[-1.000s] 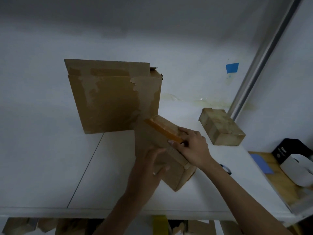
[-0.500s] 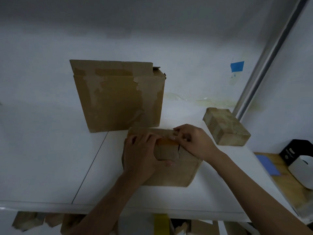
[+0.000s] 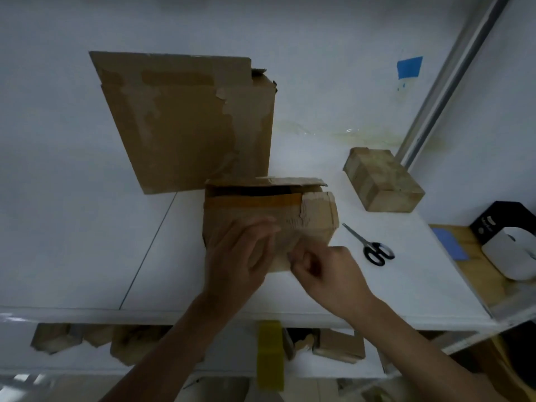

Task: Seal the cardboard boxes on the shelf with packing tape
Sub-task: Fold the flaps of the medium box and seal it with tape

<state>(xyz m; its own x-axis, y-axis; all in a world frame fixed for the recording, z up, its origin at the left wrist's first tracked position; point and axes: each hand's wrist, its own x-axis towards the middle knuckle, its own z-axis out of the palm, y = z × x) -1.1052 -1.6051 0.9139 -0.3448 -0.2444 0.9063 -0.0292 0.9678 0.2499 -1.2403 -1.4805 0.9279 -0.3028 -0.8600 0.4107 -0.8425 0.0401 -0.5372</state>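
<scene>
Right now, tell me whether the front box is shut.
Open: the box shows a dark gap under its raised top flap, above the tape.

Front box [image 3: 261, 219]: brown corrugated cardboard, matt and worn; at the right corner the paper skin is crumpled and torn rough.
Tape strip [image 3: 255, 201]: orange-brown band along the front box's upper edge, smoother than the card around it.
Large box [image 3: 188, 126]: matt brown cardboard with pale patches where the surface layer is peeled off; flap edge ragged.
Small box [image 3: 383, 181]: dull brown cardboard, mottled and scuffed.
Shelf [image 3: 87, 227]: white board, smooth and matt, with one thin seam.
Scissors [image 3: 368, 242]: bare metal blades, black plastic handles.
Upright post [image 3: 452, 82]: grey metal, smooth, faint sheen.
Wall tape [image 3: 409, 67]: blue, matt.
</scene>
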